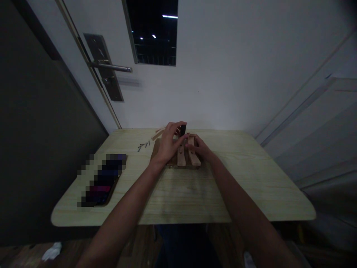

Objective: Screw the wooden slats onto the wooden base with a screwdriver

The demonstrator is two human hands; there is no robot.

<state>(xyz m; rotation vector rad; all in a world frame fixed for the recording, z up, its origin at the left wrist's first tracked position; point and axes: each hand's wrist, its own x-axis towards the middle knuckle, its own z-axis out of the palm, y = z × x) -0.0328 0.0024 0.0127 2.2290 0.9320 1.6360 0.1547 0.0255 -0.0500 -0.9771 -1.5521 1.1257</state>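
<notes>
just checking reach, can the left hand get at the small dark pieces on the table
Probably yes: the small dark pieces lie left of the brown board, nothing covering them, though the left hand seems to hold a black object.

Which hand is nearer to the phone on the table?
Left. The left hand is right of the phone and farther forward, not touching it; the right hand is farther right, touching the right-hand wooden piece.

We have dim light, faint shadows toward the front edge of the desk [256, 178], coarse pixels over the phone [111, 176].
</notes>
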